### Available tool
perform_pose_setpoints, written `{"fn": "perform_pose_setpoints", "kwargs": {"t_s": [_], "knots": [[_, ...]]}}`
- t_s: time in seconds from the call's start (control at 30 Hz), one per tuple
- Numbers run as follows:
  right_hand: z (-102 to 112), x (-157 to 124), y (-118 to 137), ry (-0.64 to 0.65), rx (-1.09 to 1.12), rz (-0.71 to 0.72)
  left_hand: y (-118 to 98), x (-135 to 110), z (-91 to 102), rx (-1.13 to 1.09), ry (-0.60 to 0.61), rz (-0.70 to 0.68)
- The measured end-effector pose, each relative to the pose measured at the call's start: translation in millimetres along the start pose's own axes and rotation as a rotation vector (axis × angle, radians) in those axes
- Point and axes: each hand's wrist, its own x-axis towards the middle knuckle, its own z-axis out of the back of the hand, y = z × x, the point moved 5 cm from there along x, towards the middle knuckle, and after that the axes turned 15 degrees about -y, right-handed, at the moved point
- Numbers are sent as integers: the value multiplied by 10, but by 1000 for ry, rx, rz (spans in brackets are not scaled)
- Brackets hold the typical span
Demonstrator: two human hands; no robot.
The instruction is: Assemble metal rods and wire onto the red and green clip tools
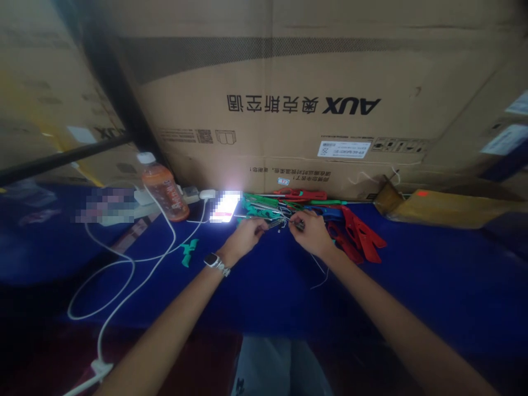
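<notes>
Thin white strands (283, 220) lie between the left hand (246, 235), pinching a slim dark piece (274, 223), and the right hand (311, 234), pinching a small indistinct object (300, 225). Just beyond lie green pieces (264, 202) on the blue surface (268, 291); red pieces (365, 236) lie rightward, a bottle (165, 190) stands leftward.

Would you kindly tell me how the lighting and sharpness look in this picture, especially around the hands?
Head view: the lit screen glares, with a pinkish haze over the carton behind it; the lower edge is dim; the left hand and right hand look soft, the small pieces they hold too blurred to identify; pixelation covers a patch left of the bottle.
</notes>
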Motion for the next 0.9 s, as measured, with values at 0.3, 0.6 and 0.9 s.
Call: {"fn": "perform_pose_setpoints", "kwargs": {"t_s": [0.3,0.6,0.9], "knots": [[-239,447,5,214,-240,13,154,14,179,-99,-257,50],[-899,1007,188,436,-353,104,273,-6,181,-164,-296,122],[-743,1186,264,480,-323,276,330,35,364,-205,-422,227]]}}
